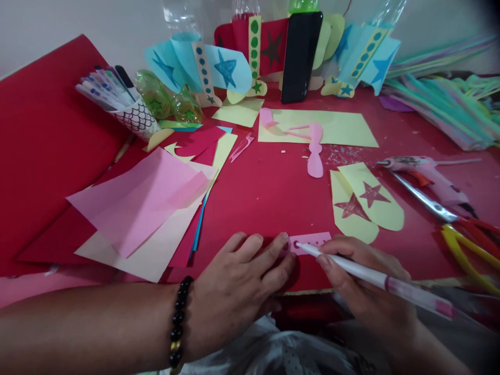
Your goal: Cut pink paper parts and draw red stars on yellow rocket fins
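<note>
I'm pinning the pink strip (310, 242) under my spread left grip (238, 276), right grip (363, 281) pinching a pen (375, 273); one slip could streak it.

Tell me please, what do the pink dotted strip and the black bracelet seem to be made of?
The pink dotted strip looks like thin matte paper, with crisp cut edges. The black bracelet seems polished stone or glass beads, glossy and round, exact material unclear.
</note>
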The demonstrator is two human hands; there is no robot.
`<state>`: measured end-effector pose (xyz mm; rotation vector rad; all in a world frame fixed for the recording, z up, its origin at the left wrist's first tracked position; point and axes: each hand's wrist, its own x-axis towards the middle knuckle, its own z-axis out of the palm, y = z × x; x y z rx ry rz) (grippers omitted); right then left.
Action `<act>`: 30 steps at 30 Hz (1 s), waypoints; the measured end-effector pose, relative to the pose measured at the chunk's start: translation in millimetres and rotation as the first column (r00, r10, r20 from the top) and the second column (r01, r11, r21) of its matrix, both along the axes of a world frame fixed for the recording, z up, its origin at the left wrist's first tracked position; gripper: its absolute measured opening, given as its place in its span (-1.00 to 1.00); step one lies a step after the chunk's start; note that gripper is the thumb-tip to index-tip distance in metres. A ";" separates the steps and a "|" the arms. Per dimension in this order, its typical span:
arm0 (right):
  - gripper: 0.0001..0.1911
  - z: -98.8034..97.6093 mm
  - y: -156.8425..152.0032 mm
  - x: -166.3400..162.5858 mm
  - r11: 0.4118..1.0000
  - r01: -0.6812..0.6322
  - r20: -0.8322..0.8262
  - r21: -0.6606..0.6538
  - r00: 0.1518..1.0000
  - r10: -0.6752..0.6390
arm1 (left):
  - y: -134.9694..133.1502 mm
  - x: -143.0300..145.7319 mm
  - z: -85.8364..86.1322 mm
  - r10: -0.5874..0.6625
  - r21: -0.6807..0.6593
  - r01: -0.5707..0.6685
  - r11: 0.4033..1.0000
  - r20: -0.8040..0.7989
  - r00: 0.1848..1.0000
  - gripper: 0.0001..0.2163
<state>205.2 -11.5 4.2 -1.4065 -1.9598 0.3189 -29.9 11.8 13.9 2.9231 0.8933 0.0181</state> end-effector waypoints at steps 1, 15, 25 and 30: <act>-0.93 -0.1 0.2 -0.1 1.000 -0.023 -0.007 -0.008 1.000 0.023 | -0.1 -0.2 0.0 0.000 0.000 0.000 1.000 0.001 1.000 -0.43; -0.92 -11.4 -13.3 13.6 0.989 0.142 -0.284 -0.036 0.947 -0.147 | 0.8 1.4 2.0 0.008 -0.025 -0.008 1.000 -0.015 1.000 -0.42; -0.93 -5.9 -8.3 15.4 0.993 0.108 -0.071 0.046 0.992 -0.105 | 7.6 7.4 5.8 -0.017 -0.061 0.014 0.998 -0.045 0.999 -0.38; -0.91 -8.2 -8.6 16.3 0.995 0.092 -0.064 0.027 0.994 -0.090 | 10.0 9.6 8.9 -0.014 -0.076 0.009 0.997 -0.060 0.998 -0.36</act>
